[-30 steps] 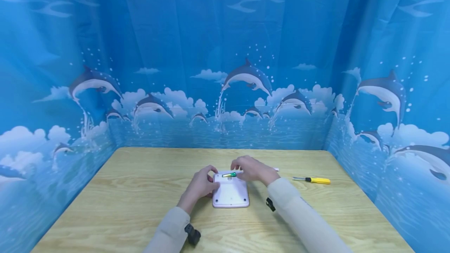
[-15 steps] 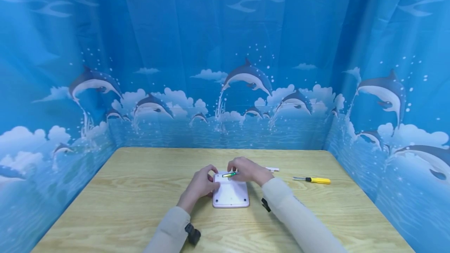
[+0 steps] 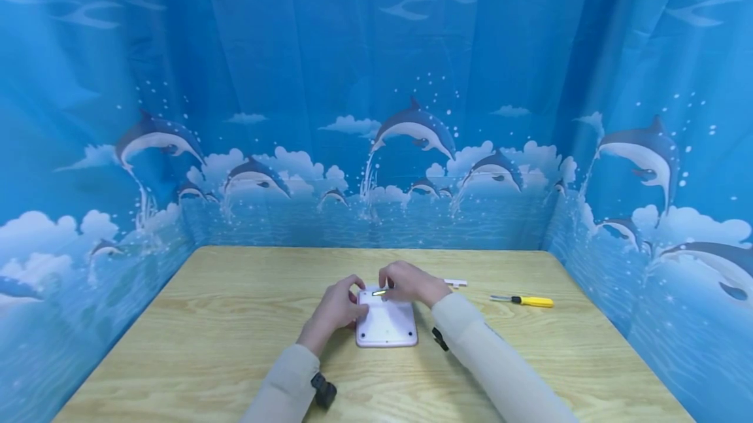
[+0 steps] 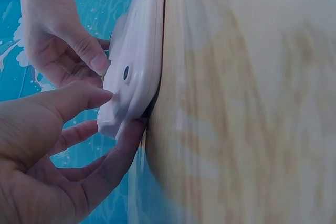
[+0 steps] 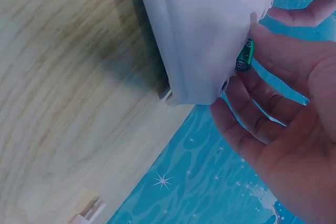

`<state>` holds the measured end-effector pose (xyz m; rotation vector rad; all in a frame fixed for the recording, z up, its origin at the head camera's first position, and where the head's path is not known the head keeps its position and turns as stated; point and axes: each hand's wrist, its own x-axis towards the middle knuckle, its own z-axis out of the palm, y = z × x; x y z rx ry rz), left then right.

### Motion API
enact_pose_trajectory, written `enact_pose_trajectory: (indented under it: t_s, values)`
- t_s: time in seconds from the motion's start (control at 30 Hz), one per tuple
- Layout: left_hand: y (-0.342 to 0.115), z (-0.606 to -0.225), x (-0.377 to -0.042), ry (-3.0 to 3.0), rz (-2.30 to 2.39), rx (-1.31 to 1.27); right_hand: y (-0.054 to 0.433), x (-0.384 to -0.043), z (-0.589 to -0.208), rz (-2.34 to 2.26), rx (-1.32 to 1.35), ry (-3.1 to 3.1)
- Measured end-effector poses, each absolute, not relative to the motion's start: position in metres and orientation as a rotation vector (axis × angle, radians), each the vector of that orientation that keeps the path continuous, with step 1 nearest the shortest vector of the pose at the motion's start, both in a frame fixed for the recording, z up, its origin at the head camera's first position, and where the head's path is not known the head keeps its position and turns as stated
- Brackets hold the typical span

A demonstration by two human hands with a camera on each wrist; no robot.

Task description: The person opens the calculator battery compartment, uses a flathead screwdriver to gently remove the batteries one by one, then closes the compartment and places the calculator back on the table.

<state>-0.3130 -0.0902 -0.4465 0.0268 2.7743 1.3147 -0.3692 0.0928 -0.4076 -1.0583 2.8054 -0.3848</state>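
Note:
A flat pale-pink device (image 3: 386,328) lies on the table with its underside up, a dark round dot near each visible corner. My left hand (image 3: 334,308) grips its left edge, thumb on top and fingers at the side and beneath, as the left wrist view shows. At the far end, my right hand (image 3: 407,282) holds a green and gold battery (image 3: 378,293) at the slot in the device. In the right wrist view the end of a green battery (image 5: 244,59) shows between thumb and fingers. The slot's inside is mostly hidden by the right hand.
A small white strip with tabs, like a battery cover (image 3: 456,283), lies behind the right wrist. Farther right is a yellow-handled screwdriver (image 3: 532,302). The wooden table (image 3: 235,331) meets a blue dolphin-print curtain (image 3: 306,214) at the back and sides.
My right hand has shifted a little left along the battery, covering more of its green part and exposing the white strip. The left hand and device have stayed in place.

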Motion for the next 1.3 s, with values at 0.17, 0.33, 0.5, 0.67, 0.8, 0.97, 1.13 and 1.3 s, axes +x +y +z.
enact_pose_trajectory:
  t_s: [0.17,0.33,0.5,0.67,0.8,0.97,1.13,1.3]
  values:
    - [-0.090,-0.445,-0.313,2.778,1.312,0.026,0.089,-0.371,-0.407,-0.346,-1.068,2.806]
    - [-0.090,-0.445,-0.313,2.778,1.301,0.019,0.087,-0.372,-0.406,-0.327,-1.053,2.800]
    - [-0.091,-0.445,-0.313,2.777,1.310,0.019,0.086,-0.373,-0.405,-0.325,-1.030,2.787]
    - [-0.091,-0.446,-0.314,2.773,1.315,0.017,0.084,-0.373,-0.405,-0.311,-0.992,2.783]
    - [-0.090,-0.447,-0.314,2.765,1.319,0.002,0.082,-0.372,-0.404,-0.304,-0.962,2.775]
    - [-0.090,-0.448,-0.313,2.764,1.327,0.004,0.079,-0.370,-0.403,-0.295,-0.964,2.761]
    - [-0.090,-0.450,-0.313,2.764,1.334,0.023,0.078,-0.368,-0.402,-0.273,-0.981,2.752]
    - [-0.091,-0.450,-0.313,2.761,1.343,0.017,0.080,-0.365,-0.396,-0.272,-0.993,2.742]
